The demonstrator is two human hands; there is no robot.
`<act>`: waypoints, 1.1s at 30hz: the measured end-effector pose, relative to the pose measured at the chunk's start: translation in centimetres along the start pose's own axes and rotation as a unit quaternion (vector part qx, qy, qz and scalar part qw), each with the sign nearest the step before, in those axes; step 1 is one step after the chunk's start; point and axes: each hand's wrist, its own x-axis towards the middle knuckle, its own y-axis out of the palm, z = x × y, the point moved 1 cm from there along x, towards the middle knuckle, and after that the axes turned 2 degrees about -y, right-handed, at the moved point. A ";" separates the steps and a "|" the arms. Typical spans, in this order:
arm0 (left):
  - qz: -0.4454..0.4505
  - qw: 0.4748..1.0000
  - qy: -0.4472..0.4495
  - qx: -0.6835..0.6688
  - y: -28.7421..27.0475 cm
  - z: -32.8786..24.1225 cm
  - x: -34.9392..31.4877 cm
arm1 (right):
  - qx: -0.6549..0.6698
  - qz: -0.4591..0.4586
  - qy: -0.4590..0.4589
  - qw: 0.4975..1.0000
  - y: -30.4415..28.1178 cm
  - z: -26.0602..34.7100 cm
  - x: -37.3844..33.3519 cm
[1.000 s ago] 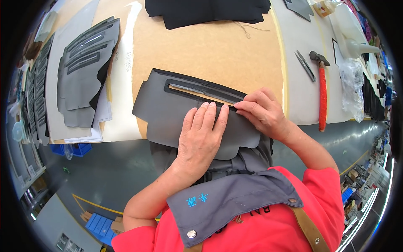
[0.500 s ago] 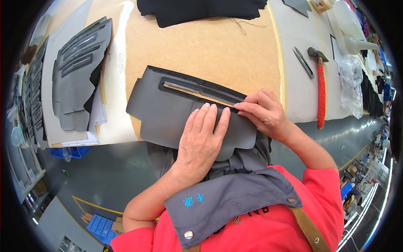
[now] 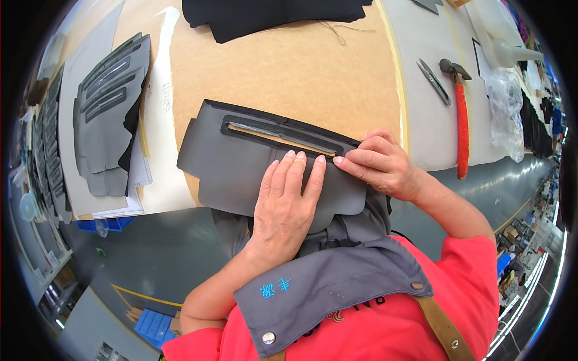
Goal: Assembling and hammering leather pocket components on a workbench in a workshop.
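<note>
A grey sheet panel (image 3: pixel 232 171) with notched edges lies slanted over the table's near edge, its lower part toward my lap. A long slot with a black border (image 3: pixel 283 127) runs along its far side, and tan tabletop shows through the opening. My left hand (image 3: pixel 283 207) rests flat on the panel, fingers stretched out and fingertips at the slot's near border. With bent fingers, my right hand (image 3: pixel 385 167) grips the panel at its right end, one fingertip beside the slot's right end. The underside of the panel there is hidden.
Similar grey slotted panels (image 3: pixel 108 129) lie stacked at the left. Black material (image 3: pixel 271 18) and loose thread (image 3: pixel 342 37) are at the far side. To the right are thread snips (image 3: pixel 435 82), a red-handled hammer (image 3: pixel 462 126) and a clear plastic bag (image 3: pixel 504 114).
My right fingers have shifted from pinching at the slot's right end toward the panel's right edge. The slot's far border looks wider and flatter. My left hand stays on the panel.
</note>
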 end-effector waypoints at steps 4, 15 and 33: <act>0.008 1.000 -0.011 -0.020 -0.2 -0.1 0.0 | 0.009 0.003 -0.012 1.000 0.0 -0.3 -0.2; 0.017 0.999 -0.016 -0.024 -0.3 0.0 0.0 | -0.009 0.013 -0.027 1.000 0.0 -0.1 0.0; 0.077 0.978 0.127 -0.143 -2.2 6.3 2.0 | -0.008 -0.075 0.066 0.995 0.7 0.5 2.3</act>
